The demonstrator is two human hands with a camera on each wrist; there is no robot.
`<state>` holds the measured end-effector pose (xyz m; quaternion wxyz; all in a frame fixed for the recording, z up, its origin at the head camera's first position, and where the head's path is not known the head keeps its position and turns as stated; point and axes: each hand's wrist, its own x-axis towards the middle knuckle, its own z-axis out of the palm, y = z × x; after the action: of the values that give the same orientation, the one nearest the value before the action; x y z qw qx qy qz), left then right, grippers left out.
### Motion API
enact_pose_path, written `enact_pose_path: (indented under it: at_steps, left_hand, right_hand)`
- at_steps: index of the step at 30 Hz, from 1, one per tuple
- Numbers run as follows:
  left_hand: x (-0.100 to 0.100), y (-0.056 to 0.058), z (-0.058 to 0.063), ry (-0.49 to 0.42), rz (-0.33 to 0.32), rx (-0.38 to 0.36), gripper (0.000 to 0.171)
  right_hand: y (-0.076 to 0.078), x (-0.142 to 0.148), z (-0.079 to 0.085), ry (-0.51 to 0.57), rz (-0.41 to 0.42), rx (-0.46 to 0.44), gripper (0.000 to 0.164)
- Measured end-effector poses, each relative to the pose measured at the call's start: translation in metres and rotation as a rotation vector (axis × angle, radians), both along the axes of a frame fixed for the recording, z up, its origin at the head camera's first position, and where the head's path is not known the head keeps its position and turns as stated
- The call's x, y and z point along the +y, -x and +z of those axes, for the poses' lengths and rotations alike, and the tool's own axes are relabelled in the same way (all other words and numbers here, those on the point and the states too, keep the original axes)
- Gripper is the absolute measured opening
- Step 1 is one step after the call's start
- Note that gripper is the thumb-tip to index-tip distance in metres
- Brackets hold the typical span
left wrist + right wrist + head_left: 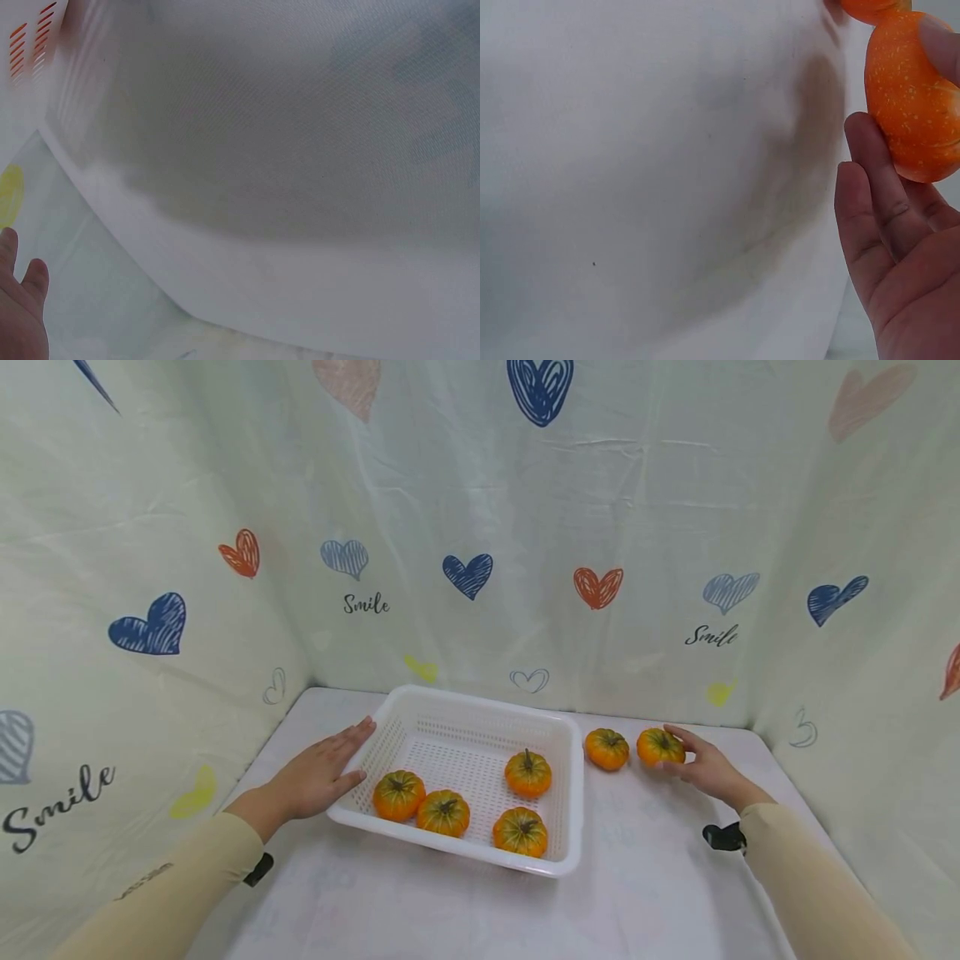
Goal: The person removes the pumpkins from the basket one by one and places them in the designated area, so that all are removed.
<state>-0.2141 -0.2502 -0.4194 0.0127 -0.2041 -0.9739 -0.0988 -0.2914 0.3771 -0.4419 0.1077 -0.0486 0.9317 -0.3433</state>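
Observation:
At the right of the head view, my right hand point(708, 768) holds a small orange pumpkin point(661, 747) between thumb and fingers. In the right wrist view the thumb lies on one side of that pumpkin point(911, 97) and fingertips touch the other side. Just left of it sits another small pumpkin point(607, 749). My left hand point(311, 774) rests with fingers extended against the left rim of a white plastic basket point(480, 697). Inside the basket are several more pumpkins, among them one near its right side point(528, 773). The left wrist view shows only part of the left hand point(22, 300).
A white cloth covers the table point(420, 902). Behind it and on both sides hangs a pale curtain point(637, 510) printed with hearts and the word Smile. The basket stands slightly askew, left of the two pumpkins outside it.

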Motion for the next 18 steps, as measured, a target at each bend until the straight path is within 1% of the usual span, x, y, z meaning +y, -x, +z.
enact_pose_path:
  at_steps: [4,7,13,18]
  left_hand:
    - [0.000,0.000,0.000,0.003,0.000,0.002,0.075]
    - [0.000,0.000,0.000,0.005,0.003,0.004,0.075]
    - [0.000,0.000,-0.001,0.004,0.001,0.000,0.075]
    - [-0.001,0.001,-0.002,-0.003,-0.003,0.006,0.075]
  right_hand:
    - [0.003,0.000,-0.010,0.026,-0.020,0.008,0.092]
    - [0.004,-0.002,-0.016,0.026,-0.042,0.006,0.093]
    - [0.006,-0.004,-0.026,0.020,-0.080,-0.020,0.093]
    - [0.008,-0.007,-0.031,0.026,-0.085,-0.010,0.093]
